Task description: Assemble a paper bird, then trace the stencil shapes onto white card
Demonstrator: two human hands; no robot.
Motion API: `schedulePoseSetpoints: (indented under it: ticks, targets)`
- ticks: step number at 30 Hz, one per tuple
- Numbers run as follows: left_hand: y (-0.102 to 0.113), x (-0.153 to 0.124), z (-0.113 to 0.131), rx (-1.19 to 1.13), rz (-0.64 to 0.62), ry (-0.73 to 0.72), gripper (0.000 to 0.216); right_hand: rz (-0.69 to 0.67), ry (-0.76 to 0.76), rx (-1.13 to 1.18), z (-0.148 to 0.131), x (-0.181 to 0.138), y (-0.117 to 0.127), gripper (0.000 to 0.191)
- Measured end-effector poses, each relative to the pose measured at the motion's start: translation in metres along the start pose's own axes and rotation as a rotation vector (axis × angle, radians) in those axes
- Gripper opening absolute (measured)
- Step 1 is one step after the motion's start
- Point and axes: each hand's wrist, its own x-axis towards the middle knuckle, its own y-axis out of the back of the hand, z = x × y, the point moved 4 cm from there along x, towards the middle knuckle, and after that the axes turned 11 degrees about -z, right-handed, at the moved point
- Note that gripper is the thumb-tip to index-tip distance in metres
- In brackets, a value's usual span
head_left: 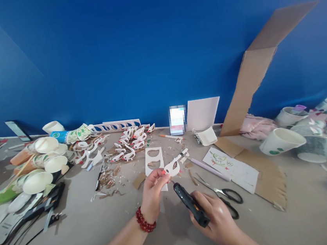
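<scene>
My left hand (154,182), with a red bead bracelet on its wrist, pinches a small white bird cutout (172,168) by its red-tipped end. The bird has a dark-edged wing patch. Wrapped in my right hand (214,215) is a black glue gun (189,202), its nozzle pointing up just below the cutout; whether the tip touches it I cannot tell. Under the left fingers lies a white foam strip (154,152) with cut-out holes. Black-handled scissors (232,195) rest beside and partly behind the right hand.
Several finished-looking white birds (132,142) are piled at the back left, near brown scraps (111,179). Paper cups (37,182) and cables (16,233) crowd the left. A phone (177,121) leans on the blue wall. At right are a bird drawing (230,168), cardboard (272,183) and a cup (282,140).
</scene>
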Motion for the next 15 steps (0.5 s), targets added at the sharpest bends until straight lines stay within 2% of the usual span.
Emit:
schedulePoseSetpoints:
  ticks: [15]
  targets:
    - [-0.0007,0.0009,0.0002,-0.02,0.045,0.02,0.026,0.036,0.019,0.011,0.0021,-0.0006,0.0015,0.008]
